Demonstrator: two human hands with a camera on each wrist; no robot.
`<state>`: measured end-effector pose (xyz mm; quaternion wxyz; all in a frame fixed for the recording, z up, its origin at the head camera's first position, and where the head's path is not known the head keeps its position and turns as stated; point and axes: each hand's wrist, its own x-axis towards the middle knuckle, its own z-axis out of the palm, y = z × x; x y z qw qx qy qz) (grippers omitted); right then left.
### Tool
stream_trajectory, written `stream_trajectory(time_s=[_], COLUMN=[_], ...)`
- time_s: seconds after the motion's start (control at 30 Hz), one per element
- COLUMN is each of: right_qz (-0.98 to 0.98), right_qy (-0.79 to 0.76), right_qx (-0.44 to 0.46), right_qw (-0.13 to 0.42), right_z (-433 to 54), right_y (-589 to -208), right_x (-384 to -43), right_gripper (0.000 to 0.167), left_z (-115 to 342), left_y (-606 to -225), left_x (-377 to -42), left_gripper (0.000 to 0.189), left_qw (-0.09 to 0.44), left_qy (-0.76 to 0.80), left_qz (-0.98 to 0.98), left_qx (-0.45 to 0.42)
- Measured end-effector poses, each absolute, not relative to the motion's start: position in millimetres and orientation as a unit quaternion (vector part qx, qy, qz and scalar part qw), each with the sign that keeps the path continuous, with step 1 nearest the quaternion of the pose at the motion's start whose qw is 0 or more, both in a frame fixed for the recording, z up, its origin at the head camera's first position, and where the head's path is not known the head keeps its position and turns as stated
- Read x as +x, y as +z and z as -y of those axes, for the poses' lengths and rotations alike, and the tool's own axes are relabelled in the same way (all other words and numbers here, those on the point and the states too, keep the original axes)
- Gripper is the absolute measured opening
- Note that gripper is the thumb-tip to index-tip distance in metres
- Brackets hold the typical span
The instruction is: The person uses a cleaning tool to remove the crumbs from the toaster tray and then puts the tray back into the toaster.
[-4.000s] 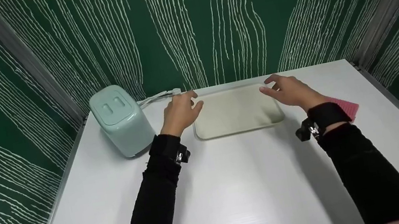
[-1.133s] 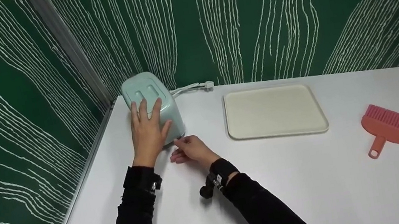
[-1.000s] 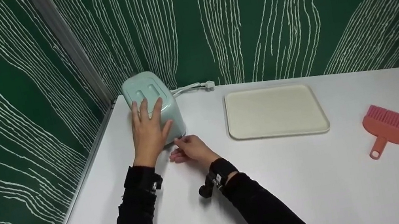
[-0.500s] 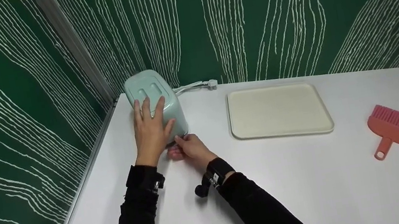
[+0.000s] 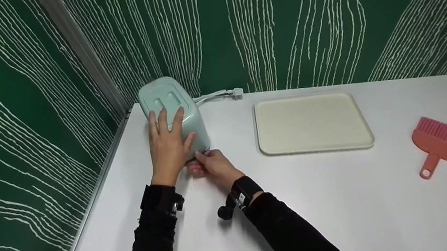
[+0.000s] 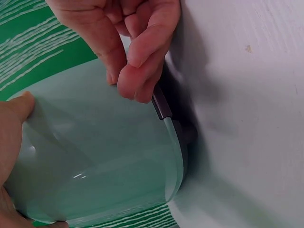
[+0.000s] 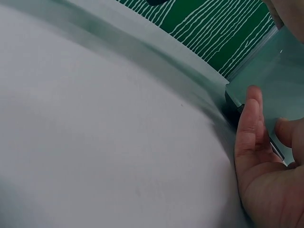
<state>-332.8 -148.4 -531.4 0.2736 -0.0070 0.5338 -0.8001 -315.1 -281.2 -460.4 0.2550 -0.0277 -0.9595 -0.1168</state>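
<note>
A mint-green toaster (image 5: 195,125) with a lid on top stands at the back left of the white table. My left hand (image 5: 167,150) rests on it, fingers spread over the lid's near edge and thumb against the body. Low at the toaster's near end, my right hand (image 5: 218,169) pinches the dark lip of the crumb tray (image 6: 162,107) between thumb and fingers. The right wrist view has the right fingers (image 7: 249,126) under that lip and the thumb above it. Most of the crumb tray is hidden inside the base.
To the right of the toaster lies a cream serving tray (image 5: 313,124). Farther right is an orange-pink brush (image 5: 439,143) with pink bristles. A white power cord and plug (image 5: 237,92) lie behind the toaster. Green patterned panels (image 5: 252,26) enclose the table's back and sides.
Both hands have left the cream tray's sides for the toaster, uncovering the brush. Over the last second the right fingers have closed in slightly on the base; the left hand has stayed on the lid.
</note>
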Motion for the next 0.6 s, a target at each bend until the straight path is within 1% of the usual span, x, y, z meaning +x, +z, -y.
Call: stream_trajectory(time_s=[0.27,0.5,0.6], right_qz=[-0.547,-0.559,-0.555], right_qy=[-0.791,-0.783,-0.785], right_qx=[-0.003,-0.008,-0.012], right_qw=[0.274,0.274,0.276], right_z=[148.9,149.5,149.5], right_y=[-529.8,-531.5,-532.9], right_x=[-331.7,-332.8,-333.4], right_gripper=[0.028,0.027,0.027], left_z=[281.5,280.9,280.7], left_y=[-461.0,-460.2,-460.8], left_x=[-314.6,-314.3,-314.5], left_gripper=[0.07,0.07,0.07], left_qw=[0.265,0.25,0.251], left_qy=[-0.107,-0.107,-0.105], left_qz=[0.958,0.962,0.962], left_qx=[-0.03,-0.024,-0.024])
